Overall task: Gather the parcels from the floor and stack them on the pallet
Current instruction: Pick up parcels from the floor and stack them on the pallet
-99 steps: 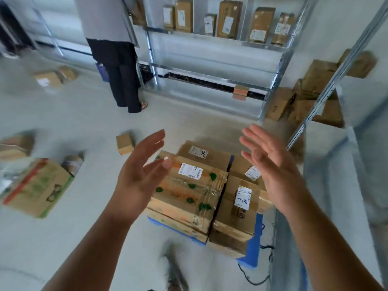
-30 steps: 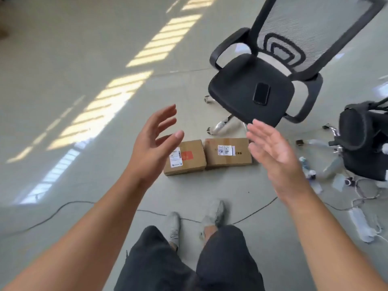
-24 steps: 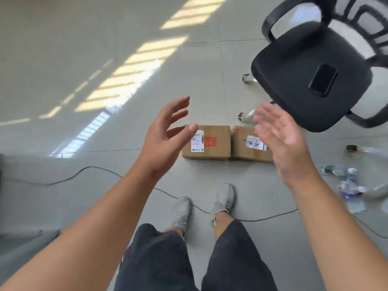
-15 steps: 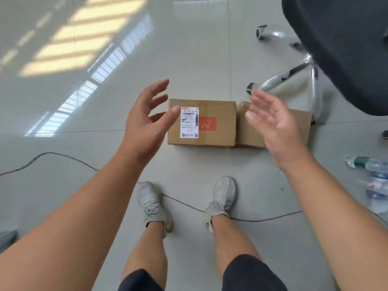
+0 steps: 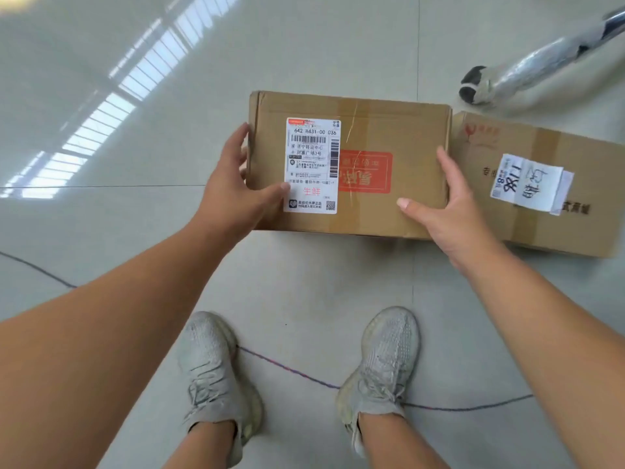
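Note:
A brown cardboard parcel (image 5: 372, 130) with a white shipping label and a red stamp lies on the floor just in front of my feet. My left hand (image 5: 233, 191) grips its left end, thumb on top and fingers down the side. My right hand (image 5: 446, 211) grips its right end, thumb on top, fingers reaching into the gap beside a second parcel (image 5: 541, 231). That second parcel, with a loose white label, lies touching the first on the right. The pallet is out of view.
A chair's silver leg with a black castor (image 5: 473, 86) stands just beyond the second parcel at the upper right. A thin cable (image 5: 294, 370) runs across the tiled floor under my grey shoes (image 5: 385, 360). Bare floor stretches to the left.
I turned from the pallet to two parcels by the office chair and bent down. My hands, apart in the air before, have closed on both ends of the left parcel.

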Available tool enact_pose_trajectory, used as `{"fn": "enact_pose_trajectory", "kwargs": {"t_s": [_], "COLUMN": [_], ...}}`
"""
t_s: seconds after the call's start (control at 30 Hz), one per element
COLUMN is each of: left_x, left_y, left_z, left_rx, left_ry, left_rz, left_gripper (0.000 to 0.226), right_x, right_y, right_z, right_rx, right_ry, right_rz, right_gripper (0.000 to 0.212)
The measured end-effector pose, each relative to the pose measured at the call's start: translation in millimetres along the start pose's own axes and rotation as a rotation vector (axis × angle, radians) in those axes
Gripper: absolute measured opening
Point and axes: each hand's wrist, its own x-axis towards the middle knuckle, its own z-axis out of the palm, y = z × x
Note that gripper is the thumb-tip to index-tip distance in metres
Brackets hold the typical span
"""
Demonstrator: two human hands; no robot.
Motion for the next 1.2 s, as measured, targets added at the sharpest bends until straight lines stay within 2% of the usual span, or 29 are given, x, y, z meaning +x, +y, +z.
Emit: {"fn": "enact_pose_trajectory", "kwargs": {"t_s": [0.1,0.23,0.4,0.63,0.87,1.03,1.2], "left_x": [-6.6,-31.2,-76.7,-135.0,-215.6,-330.2,-459.4], "left_y": [-3.7,22.6,104.3,240.2,379.0,467.9,517.6], "left_z": [4.5,-6.2,-26.8,-53.0,-90.2,-102.8,-102.1], "left_rx": [0.03,0.08,0.108,0.203,0.212,0.22,0.235], "left_ry": [-0.007,0.027,0.033,-0.042,-0.292,-0.579,-0.86], "left_rz": [-0.008,0.026,0.137,0.361,0.669,0.875,1.028], "left_gripper": [0.115,0.116,0.115,0.107,0.105,0.101,0.105], "right_x": [-4.3,-31.0,-93.2,-198.7,-376.9,-546.3,-714.8], "right_y": [2.4,-19.2,-84.7,-193.8,-286.4,-337.0,-375.1], "right_z": [3.6,-13.5,-65.8,-146.3,-171.1,-168.5,-143.3], "right_rx": [-0.007,-0.032,-0.025,-0.017,0.066,0.129,0.178], "right_ry": [0.021,0.076,0.184,0.346,0.695,0.982,1.269], "right_rz": [-0.033,-0.065,-0.105,-0.156,-0.122,-0.061,0.025], "right_gripper": [0.099,0.098,0.094,0.093,0.099,0.1,0.1]}}
